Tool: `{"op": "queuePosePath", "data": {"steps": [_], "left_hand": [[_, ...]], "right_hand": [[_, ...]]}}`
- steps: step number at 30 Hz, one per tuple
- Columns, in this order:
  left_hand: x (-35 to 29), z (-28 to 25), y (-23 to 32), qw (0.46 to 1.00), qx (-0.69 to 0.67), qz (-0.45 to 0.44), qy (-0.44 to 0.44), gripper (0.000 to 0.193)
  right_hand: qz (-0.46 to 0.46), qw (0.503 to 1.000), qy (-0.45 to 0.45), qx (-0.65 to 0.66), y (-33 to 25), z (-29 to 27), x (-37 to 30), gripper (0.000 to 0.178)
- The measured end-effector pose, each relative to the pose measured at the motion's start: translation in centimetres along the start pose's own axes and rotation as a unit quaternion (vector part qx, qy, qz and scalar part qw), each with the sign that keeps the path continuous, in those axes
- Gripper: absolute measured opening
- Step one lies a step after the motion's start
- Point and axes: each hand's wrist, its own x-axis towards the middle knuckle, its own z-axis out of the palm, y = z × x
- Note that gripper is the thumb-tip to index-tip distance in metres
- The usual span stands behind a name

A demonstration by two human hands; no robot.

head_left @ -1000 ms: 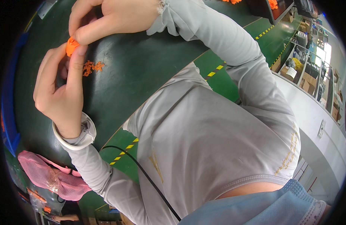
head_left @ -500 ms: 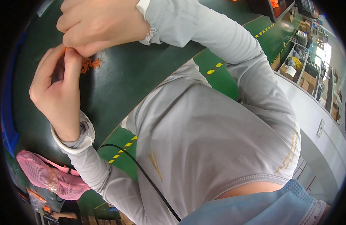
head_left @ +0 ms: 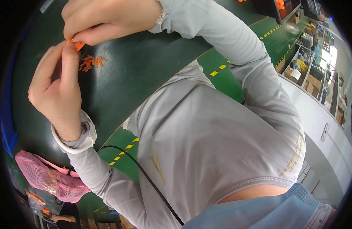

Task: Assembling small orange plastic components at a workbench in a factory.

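— What are the hands doing?
— The left hand (head_left: pixel 57 86) and right hand (head_left: pixel 107 19) meet fingertip to fingertip, both pinched on a small orange piece (head_left: pixel 76 44).
— Where is that?
— Held up above the dark green surface (head_left: pixel 145 68), just over a few more orange bits (head_left: pixel 90 62) lying there.
— Anything else?
— A pink mesh bag (head_left: pixel 50 179) lower left.

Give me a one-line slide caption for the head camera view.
Left hand and right hand pinch a small orange piece together above a dark green table with loose orange pieces.
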Motion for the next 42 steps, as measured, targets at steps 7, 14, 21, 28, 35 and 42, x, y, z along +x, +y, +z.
{"op": "queuePosePath", "data": {"steps": [7, 14, 21, 28, 35, 42], "left_hand": [[0.1, 0.2, 0.1, 0.997, -0.035, -0.054, -0.044, 0.009], [0.0, 0.3, 0.2, 0.997, -0.062, -0.036, -0.041, 0.007], [0.1, 0.4, 0.3, 0.995, -0.070, -0.030, -0.056, 0.006], [0.2, 0.7, 0.7, 0.999, -0.050, -0.012, 0.002, 0.008], [0.5, 0.0, 1.0, 0.975, -0.188, -0.090, 0.074, 0.016], [0.5, 0.3, 1.1, 0.957, -0.265, -0.107, 0.054, 0.017]], "right_hand": [[-0.011, 0.982, -0.130, -0.140, -0.1, 0.9, -0.5, 0.018], [0.001, 0.999, -0.015, -0.041, -0.5, -0.2, 0.1, 0.014], [0.032, 0.997, -0.050, 0.051, 0.3, -0.3, -0.2, 0.012], [0.136, 0.980, -0.147, 0.001, -0.6, -0.7, 0.2, 0.012], [0.154, 0.974, -0.015, 0.167, -0.7, -1.1, 0.1, 0.023], [0.094, 0.987, 0.067, 0.112, -0.9, -0.9, 0.0, 0.025]]}}
